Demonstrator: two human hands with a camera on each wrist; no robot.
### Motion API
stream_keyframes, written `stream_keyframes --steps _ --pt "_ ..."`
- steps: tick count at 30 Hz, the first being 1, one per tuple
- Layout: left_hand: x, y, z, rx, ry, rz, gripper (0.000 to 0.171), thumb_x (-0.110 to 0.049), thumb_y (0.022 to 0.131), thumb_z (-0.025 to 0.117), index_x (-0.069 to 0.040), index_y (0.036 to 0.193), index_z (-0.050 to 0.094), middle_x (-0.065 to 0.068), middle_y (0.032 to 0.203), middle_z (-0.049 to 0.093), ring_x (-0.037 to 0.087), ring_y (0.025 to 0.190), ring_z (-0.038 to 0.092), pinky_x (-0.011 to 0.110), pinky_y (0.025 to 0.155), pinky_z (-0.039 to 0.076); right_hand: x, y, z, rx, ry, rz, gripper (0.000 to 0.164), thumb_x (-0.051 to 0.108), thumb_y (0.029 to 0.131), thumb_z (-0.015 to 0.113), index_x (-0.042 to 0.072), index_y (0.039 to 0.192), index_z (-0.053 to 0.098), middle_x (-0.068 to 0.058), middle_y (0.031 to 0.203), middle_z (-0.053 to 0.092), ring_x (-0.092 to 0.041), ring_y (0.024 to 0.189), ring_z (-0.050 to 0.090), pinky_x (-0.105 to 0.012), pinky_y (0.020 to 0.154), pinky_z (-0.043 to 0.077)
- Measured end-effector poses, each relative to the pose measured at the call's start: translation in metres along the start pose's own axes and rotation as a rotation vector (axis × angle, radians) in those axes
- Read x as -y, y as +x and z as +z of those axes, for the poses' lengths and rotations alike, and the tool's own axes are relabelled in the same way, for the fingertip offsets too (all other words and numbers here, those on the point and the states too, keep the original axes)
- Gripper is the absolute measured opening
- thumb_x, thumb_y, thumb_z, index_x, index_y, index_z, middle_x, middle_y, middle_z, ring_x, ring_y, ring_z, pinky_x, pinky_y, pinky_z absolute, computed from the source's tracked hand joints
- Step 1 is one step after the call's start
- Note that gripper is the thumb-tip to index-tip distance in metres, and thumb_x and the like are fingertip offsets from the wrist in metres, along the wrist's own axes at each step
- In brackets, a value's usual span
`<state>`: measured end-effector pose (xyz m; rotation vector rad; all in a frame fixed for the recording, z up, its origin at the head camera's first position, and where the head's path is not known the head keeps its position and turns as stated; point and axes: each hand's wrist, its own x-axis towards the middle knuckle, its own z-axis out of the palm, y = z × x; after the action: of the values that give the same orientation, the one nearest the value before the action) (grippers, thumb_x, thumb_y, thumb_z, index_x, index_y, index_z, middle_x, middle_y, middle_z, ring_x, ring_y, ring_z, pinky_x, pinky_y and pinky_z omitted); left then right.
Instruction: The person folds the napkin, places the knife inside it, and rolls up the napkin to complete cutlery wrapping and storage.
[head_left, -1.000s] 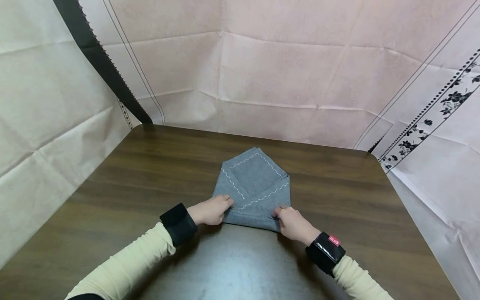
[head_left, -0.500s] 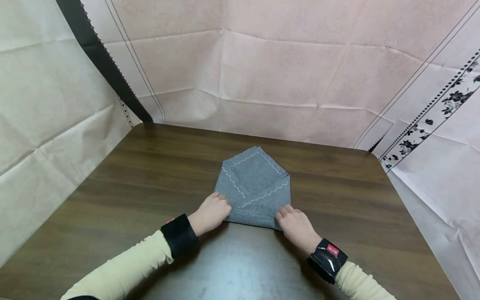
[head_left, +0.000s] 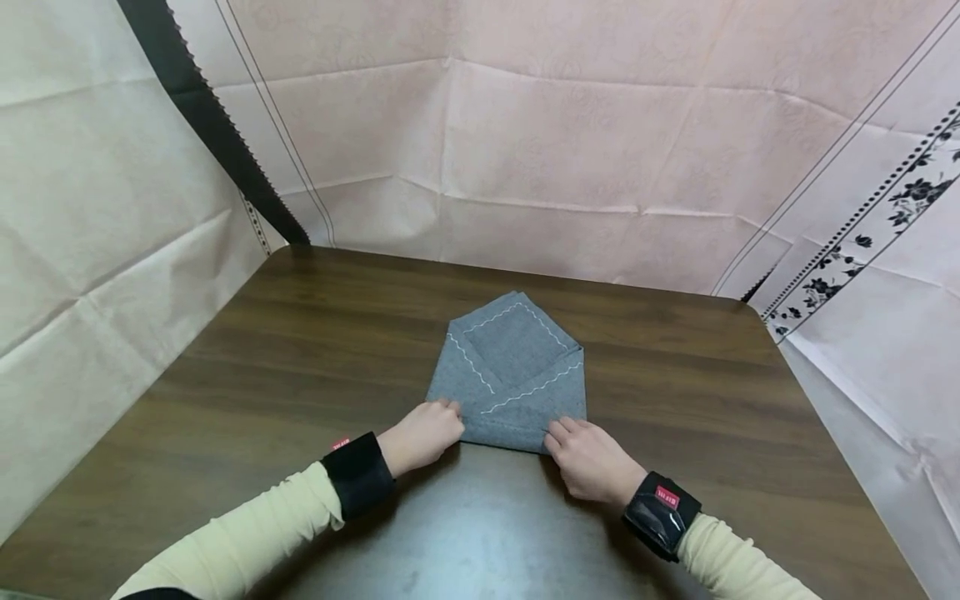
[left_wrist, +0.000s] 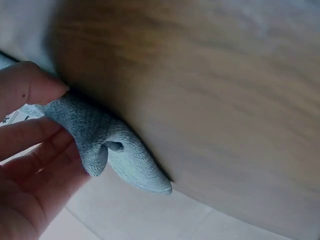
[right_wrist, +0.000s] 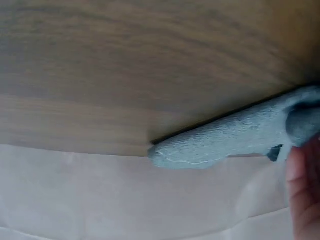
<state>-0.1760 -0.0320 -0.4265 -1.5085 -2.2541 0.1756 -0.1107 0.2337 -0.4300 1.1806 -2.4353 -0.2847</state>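
A grey-blue cloth (head_left: 525, 367) lies folded on the table, its far end pointed and its face marked by white wavy stitching lines. My left hand (head_left: 423, 435) pinches its near left corner. In the left wrist view, thumb and fingers (left_wrist: 47, 170) close round the bunched cloth edge (left_wrist: 132, 160). At the near right corner my right hand (head_left: 594, 462) grips the cloth with curled fingers. The right wrist view shows a rolled-up bit of the cloth (right_wrist: 215, 142) at my fingers (right_wrist: 300, 187); most of that hand is out of frame.
The brown wooden table (head_left: 337, 333) has rounded far corners. Pale creased sheeting (head_left: 555, 150) hangs behind it and along both sides, with a black strip (head_left: 217, 125) at the left and a floral band (head_left: 847, 258) at the right.
Both hands have shifted slightly toward the near edge of the cloth, the left hand's fingers coming down at its corner. The near fold band stands out less, and the cloth keeps its outline.
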Motion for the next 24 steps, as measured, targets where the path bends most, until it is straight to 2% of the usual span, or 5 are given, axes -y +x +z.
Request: stream_keyframes --steps 6,9,13,16,24 --pt "0.002 0.003 0.002 0.015 0.057 0.109 0.015 -0.002 0.068 0.071 -0.014 0.063 0.064 0.002 0.063 0.053 0.016 0.059 0.052 0.025 0.052 0.045 0.010 0.002 0.003 -0.010 -0.098 0.050 0.017 0.001 0.075 0.035 0.000 0.077 0.052 -0.005 0.065 0.046 -0.018 0.057 0.046 -0.026 0.047 0.040" --pt "0.003 0.004 0.003 0.019 0.044 0.118 0.016 -0.001 0.070 0.070 -0.013 0.064 0.061 0.000 0.062 0.052 0.015 0.059 0.052 0.024 0.052 0.045 0.012 0.005 0.004 0.018 -0.116 0.087 0.014 -0.003 0.076 0.039 0.001 0.077 0.052 -0.005 0.063 0.048 -0.018 0.054 0.047 -0.025 0.044 0.040" --pt "0.004 0.003 0.004 -0.022 -0.013 0.073 0.015 0.000 0.074 0.065 -0.009 0.071 0.053 0.001 0.057 0.047 0.015 0.053 0.051 0.024 0.045 0.042 0.008 0.007 0.000 0.050 0.029 0.186 0.014 -0.006 0.067 0.059 0.005 0.071 0.051 -0.002 0.061 0.049 -0.018 0.056 0.051 -0.029 0.045 0.042" --pt "0.006 0.002 0.005 -0.043 -0.081 0.022 0.018 0.001 0.074 0.062 -0.008 0.078 0.046 0.001 0.055 0.043 0.015 0.050 0.049 0.024 0.041 0.038 0.004 0.004 -0.003 0.053 0.133 0.237 0.014 -0.005 0.068 0.060 0.007 0.073 0.055 0.000 0.063 0.050 -0.017 0.058 0.054 -0.029 0.047 0.044" --pt "0.021 -0.005 0.007 0.063 -0.374 -0.066 0.032 -0.001 0.072 0.062 -0.004 0.101 0.049 0.003 0.077 0.058 0.016 0.071 0.057 0.028 0.061 0.046 -0.006 -0.002 -0.007 0.077 0.369 0.285 0.026 -0.007 0.070 0.061 0.002 0.095 0.062 -0.005 0.086 0.065 -0.020 0.075 0.062 -0.034 0.061 0.050"
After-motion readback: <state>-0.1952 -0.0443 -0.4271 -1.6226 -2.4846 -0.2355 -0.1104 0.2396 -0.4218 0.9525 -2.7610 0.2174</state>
